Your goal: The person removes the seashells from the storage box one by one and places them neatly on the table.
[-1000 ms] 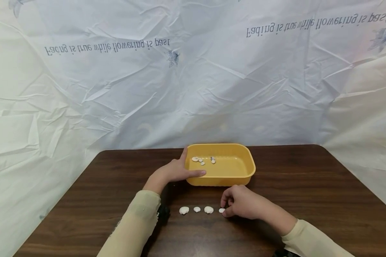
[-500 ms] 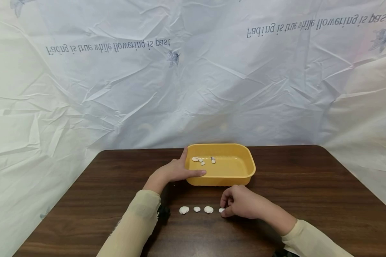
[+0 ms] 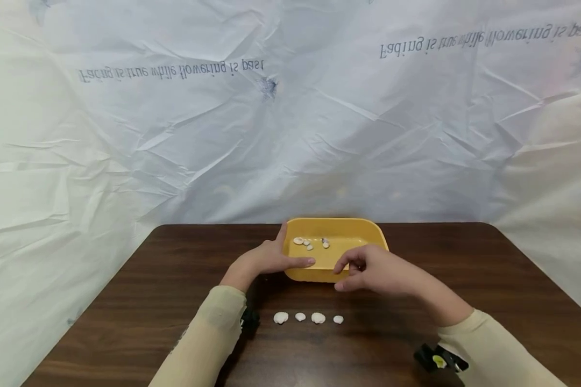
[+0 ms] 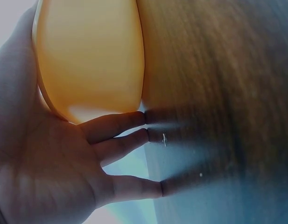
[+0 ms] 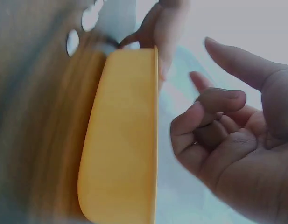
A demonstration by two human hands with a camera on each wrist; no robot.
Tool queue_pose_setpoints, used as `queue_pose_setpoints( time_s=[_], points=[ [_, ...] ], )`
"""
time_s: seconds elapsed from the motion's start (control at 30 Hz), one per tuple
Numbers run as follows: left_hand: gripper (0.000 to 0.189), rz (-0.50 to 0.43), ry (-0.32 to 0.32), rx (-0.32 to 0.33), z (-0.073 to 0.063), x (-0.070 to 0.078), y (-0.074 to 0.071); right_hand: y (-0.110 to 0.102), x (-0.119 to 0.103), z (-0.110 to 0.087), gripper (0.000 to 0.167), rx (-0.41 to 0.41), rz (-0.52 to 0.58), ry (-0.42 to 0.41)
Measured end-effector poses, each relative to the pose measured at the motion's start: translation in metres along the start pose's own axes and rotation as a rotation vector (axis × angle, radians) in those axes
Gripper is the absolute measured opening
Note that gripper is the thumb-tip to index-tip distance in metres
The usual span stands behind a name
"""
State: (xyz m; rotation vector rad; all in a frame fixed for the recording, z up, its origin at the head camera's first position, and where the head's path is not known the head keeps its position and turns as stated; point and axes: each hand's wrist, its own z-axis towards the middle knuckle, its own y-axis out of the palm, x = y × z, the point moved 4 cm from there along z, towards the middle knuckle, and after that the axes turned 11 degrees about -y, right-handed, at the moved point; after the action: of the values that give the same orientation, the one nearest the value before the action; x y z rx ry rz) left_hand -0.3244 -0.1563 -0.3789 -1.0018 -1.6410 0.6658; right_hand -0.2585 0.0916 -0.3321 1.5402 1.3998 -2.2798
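Observation:
My left hand (image 3: 266, 259) rests against the left end of a yellow plastic basin (image 3: 310, 275). Its thumb lies along the front rim, and in the left wrist view its spread, straight fingers (image 4: 129, 188) reach down the outside to the table. Over the basin's front right rim hovers my right hand (image 3: 375, 271), fingers loosely bent and nothing held. Inside the basin, toward the left, lie several small seashells (image 3: 298, 241). Before the basin, several white scallop-type seashells stand in a spaced row, from a larger one (image 3: 281, 318) at left to a small one (image 3: 338, 319) at right.
The basin stands near the back edge of a dark brown wooden table (image 3: 198, 333). A creased white sheet (image 3: 290, 134) with printed lettering hangs behind and around it. A black wrist device (image 3: 438, 359) sits under the right sleeve.
My right hand has let go of the rightmost small shell in the row and moved up and forward to the basin. My left hand stays at the basin's end. The head view shifts slightly.

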Motion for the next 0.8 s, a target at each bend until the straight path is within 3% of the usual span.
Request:
queue_pose_setpoints(
  time_s=[0.23, 0.47, 0.8],
  points=[
    [0.139, 0.081, -0.028, 0.003, 0.0, 0.0, 0.0, -0.022, 0.013, 0.041, 0.038, -0.041, 0.063, 0.082],
    [0.145, 0.111, -0.047, 0.004, -0.001, 0.0, -0.002, -0.031, 0.03, 0.076, 0.047, -0.01, 0.132, 0.153],
    [0.146, 0.093, -0.045, -0.007, 0.001, -0.001, 0.0, -0.02, 0.079, 0.093, 0.049, 0.044, 0.023, 0.287]
  ],
)
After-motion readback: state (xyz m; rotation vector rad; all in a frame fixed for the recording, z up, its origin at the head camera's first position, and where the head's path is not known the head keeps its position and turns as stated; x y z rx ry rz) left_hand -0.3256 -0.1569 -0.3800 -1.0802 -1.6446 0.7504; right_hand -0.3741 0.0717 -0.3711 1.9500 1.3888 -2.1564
